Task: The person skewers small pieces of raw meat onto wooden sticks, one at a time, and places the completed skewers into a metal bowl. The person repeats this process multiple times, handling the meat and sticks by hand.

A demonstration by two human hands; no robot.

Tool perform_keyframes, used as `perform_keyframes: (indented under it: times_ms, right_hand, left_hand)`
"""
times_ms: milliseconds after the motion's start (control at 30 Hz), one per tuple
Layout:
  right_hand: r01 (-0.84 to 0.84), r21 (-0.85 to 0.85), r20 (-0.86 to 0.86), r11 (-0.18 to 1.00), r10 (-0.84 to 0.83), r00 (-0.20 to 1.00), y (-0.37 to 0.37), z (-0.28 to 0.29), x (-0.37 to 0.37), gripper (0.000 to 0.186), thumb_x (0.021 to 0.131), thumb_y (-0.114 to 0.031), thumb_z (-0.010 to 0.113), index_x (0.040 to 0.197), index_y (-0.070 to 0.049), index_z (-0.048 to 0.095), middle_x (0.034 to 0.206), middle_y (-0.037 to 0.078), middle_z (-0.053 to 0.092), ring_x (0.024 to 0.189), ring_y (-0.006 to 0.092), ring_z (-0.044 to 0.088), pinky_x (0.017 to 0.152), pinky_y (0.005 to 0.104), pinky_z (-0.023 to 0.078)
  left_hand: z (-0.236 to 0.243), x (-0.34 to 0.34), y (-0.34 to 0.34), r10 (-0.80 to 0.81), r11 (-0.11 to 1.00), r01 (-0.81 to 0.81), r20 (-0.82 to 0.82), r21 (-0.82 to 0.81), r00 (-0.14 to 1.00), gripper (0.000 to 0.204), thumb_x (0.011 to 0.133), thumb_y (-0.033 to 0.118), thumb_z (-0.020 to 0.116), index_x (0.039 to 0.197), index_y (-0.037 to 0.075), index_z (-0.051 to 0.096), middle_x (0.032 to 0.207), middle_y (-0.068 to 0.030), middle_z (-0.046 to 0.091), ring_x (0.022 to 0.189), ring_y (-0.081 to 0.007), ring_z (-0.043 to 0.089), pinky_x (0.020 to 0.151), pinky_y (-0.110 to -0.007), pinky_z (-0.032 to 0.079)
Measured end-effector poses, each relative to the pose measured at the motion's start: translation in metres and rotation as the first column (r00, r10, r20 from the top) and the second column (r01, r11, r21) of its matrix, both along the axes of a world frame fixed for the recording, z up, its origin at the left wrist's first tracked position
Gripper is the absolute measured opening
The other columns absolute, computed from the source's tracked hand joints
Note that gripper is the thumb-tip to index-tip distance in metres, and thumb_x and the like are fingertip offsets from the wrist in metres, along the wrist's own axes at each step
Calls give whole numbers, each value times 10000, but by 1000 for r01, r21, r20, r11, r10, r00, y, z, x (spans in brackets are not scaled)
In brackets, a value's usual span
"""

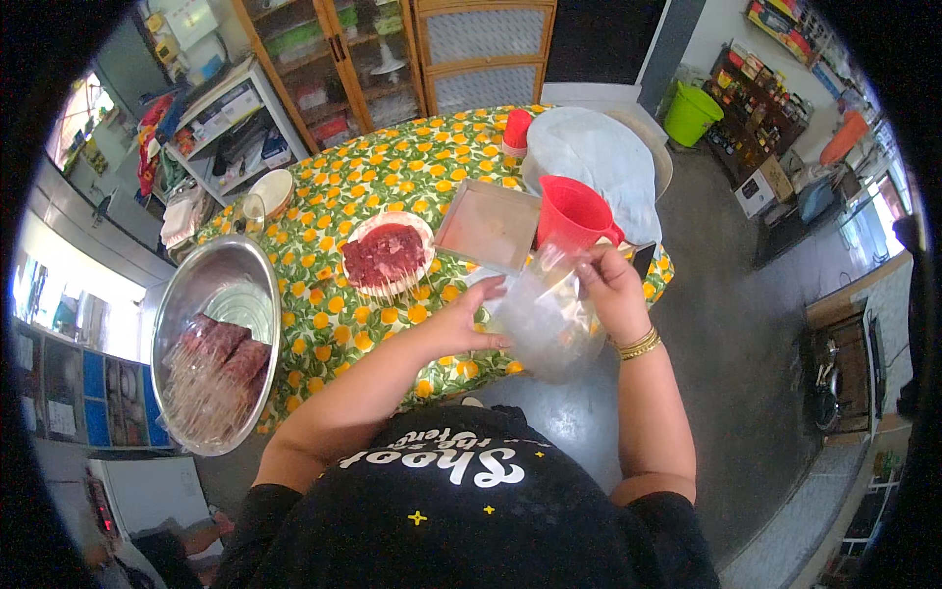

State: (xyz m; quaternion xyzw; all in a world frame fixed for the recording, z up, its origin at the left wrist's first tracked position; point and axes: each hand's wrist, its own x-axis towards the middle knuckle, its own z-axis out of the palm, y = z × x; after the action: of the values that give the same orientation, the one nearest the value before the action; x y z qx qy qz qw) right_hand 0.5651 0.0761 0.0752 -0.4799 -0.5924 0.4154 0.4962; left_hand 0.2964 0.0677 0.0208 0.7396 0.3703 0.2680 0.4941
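Observation:
My right hand (613, 290) pinches the upper edge of a clear plastic bag (551, 319), which hangs over the table's near edge. At the bag's left side is my left hand (466, 322), its thumb and fingers spread apart; whether it touches the bag is hard to tell. Just beyond the bag stand a red plastic jug (574, 211) and a shallow, translucent rectangular tray (488, 228). To their left, a white plate (425, 236) holds skewers of raw red meat (386, 255), sticks pointing toward me.
A large steel basin (272, 368) at the left holds bagged skewered meat (221, 368). Farther back are a pale bowl (270, 191), a red cup (517, 128) and a light-blue cloth (594, 147) over a round shape. An orange-patterned tablecloth (324, 211) covers the table. A green bucket (692, 116) stands behind.

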Motion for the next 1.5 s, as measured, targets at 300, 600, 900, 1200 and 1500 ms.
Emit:
perform_keyframes:
  times_ms: [300,600,900,1200,1500]
  right_hand:
    - [439,-477,66,761,-467,882,33,-203,78,141,946,-169,619,857,-64,589,665,8,585,510,115,528,446,290,406]
    - [701,-490,183,517,-726,663,50,-382,91,337,804,-302,769,978,-38,652,900,145,717,800,267,690,738,370,534]
    - [626,-507,232,593,-605,762,61,-310,130,155,890,-157,592,978,-31,600,848,95,664,672,242,669,525,380,501]
    - [715,306,577,629,-719,386,10,-112,87,148,919,-60,589,1066,-44,585,944,131,685,860,260,692,734,399,531]
    - [31,-284,-570,958,-194,799,-50,-1,34,160,1022,-161,512,1162,-84,502,1048,101,666,786,259,696,666,374,585]
  left_hand:
    - [-70,-79,-41,417,712,-376,-73,-593,906,414,969,321,582,1291,66,531,1209,-79,645,1076,-164,599,873,-304,467]
    - [-102,-128,-100,539,506,-487,-180,-712,823,424,982,433,547,1224,86,563,1142,-40,676,1009,-172,619,818,-347,488]
    - [-99,-130,-103,577,516,-529,-183,-674,796,426,990,442,530,1221,86,571,1126,-44,686,975,-168,632,813,-336,483]
    - [-93,-117,-82,444,662,-454,-175,-596,879,405,1001,393,533,1230,66,596,1139,-52,676,1006,-168,622,860,-333,491]
    - [-41,-35,-45,262,687,-80,144,-722,954,412,973,282,602,1343,118,529,1290,-64,614,1203,-200,561,957,-385,478]
